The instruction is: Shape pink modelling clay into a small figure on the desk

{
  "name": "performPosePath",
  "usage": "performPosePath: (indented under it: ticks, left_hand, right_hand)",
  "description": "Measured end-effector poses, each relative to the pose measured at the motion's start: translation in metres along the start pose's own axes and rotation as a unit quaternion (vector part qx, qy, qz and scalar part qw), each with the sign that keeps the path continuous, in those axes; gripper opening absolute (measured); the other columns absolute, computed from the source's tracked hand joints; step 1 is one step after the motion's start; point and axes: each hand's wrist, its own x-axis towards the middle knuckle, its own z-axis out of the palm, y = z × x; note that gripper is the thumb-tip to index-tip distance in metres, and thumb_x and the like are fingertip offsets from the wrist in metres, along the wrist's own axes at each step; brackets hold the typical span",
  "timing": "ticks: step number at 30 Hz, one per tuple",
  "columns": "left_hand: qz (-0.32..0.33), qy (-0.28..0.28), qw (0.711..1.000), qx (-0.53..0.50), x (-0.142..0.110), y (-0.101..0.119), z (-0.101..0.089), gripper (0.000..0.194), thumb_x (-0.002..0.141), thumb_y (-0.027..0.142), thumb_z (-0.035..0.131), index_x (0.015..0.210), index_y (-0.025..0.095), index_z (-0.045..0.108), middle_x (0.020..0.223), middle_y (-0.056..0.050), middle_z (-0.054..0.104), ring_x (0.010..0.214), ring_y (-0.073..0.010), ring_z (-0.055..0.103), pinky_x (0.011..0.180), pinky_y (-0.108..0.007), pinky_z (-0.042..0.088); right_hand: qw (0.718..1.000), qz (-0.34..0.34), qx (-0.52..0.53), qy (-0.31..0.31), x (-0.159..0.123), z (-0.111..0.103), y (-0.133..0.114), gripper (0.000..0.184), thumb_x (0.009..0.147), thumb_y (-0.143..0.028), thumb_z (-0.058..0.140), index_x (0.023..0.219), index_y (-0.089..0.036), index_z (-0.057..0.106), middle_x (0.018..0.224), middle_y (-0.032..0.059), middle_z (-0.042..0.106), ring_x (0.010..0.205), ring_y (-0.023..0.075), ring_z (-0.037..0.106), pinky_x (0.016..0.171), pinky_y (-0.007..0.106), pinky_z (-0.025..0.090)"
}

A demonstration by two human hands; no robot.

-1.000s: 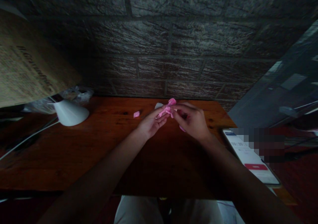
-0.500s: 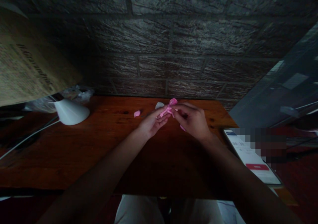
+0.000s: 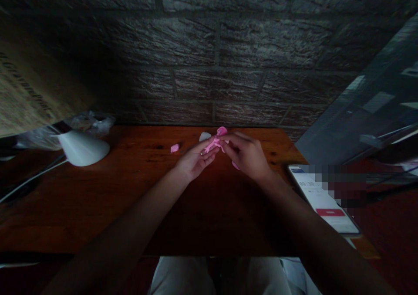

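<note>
Both my hands meet above the far middle of a dark wooden table. My left hand and my right hand pinch a small crumpled pink piece between their fingertips, fingers closed on it. A bit of the pink stuff also shows under my right palm. A small loose pink scrap lies on the table left of my hands. A small white scrap lies just behind them.
A white cone-shaped lamp base with a cable stands at the left, crumpled clear plastic behind it. A lit phone lies at the table's right edge. A brick wall closes the back.
My hands stay together on the pink piece with only slight finger movement. The view has shifted a little, so everything sits slightly more to the left.
</note>
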Motion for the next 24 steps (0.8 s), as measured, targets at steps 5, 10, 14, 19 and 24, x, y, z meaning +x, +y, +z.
performPosePath:
  ticks: [5, 10, 14, 19, 24]
  left_hand:
    - [-0.006, -0.008, 1.0, 0.0, -0.0001, 0.0006, 0.0007, 0.004, 0.082, 0.02, 0.077, 0.083, 0.017, 0.074, 0.083, -0.002, 0.075, 0.078, -0.0101, 0.068, 0.077, -0.022, 0.047]
    - [-0.005, -0.021, 1.0, -0.007, -0.0007, 0.0018, -0.0008, 0.006, 0.082, 0.022, 0.077, 0.082, 0.018, 0.073, 0.078, 0.0, 0.073, 0.075, -0.0083, 0.067, 0.075, -0.02, 0.048]
    - [-0.001, -0.04, 0.999, -0.022, -0.0015, 0.0035, -0.003, 0.01, 0.08, 0.023, 0.079, 0.087, 0.019, 0.073, 0.082, 0.001, 0.074, 0.078, -0.0082, 0.068, 0.073, -0.02, 0.048]
    - [-0.009, -0.028, 0.999, -0.044, -0.0005, 0.0047, -0.0037, 0.008, 0.083, 0.022, 0.076, 0.089, 0.018, 0.073, 0.08, 0.0, 0.074, 0.075, -0.0086, 0.069, 0.071, -0.02, 0.048]
    - [-0.014, -0.027, 0.999, -0.042, 0.0007, 0.0037, -0.0033, 0.005, 0.085, 0.021, 0.073, 0.087, 0.017, 0.073, 0.079, -0.001, 0.073, 0.075, -0.0091, 0.068, 0.071, -0.021, 0.047]
  right_hand:
    - [1.0, 0.007, -0.013, -0.008, 0.0004, 0.0006, -0.001, 0.022, 0.097, -0.019, 0.058, 0.11, -0.025, 0.075, 0.103, 0.0048, 0.076, 0.088, 0.0178, 0.071, 0.078, 0.031, 0.054]
    - [1.0, 0.004, -0.011, 0.018, 0.0004, -0.0007, -0.0033, 0.02, 0.096, -0.023, 0.06, 0.11, -0.023, 0.075, 0.1, 0.0048, 0.076, 0.079, 0.0161, 0.07, 0.074, 0.03, 0.055]
    - [0.999, 0.014, -0.023, 0.037, 0.0011, -0.0033, -0.0032, 0.02, 0.095, -0.024, 0.062, 0.109, -0.022, 0.076, 0.094, 0.0039, 0.076, 0.072, 0.0153, 0.067, 0.071, 0.03, 0.055]
    - [0.999, 0.008, -0.017, 0.039, 0.0016, -0.0021, -0.0032, 0.019, 0.094, -0.022, 0.063, 0.107, -0.022, 0.077, 0.092, 0.0037, 0.075, 0.07, 0.0151, 0.066, 0.069, 0.03, 0.054]
    - [0.999, 0.006, -0.013, 0.032, 0.0007, 0.0001, -0.0034, 0.02, 0.094, -0.023, 0.063, 0.109, -0.023, 0.076, 0.094, 0.0036, 0.076, 0.072, 0.0153, 0.067, 0.069, 0.029, 0.054]
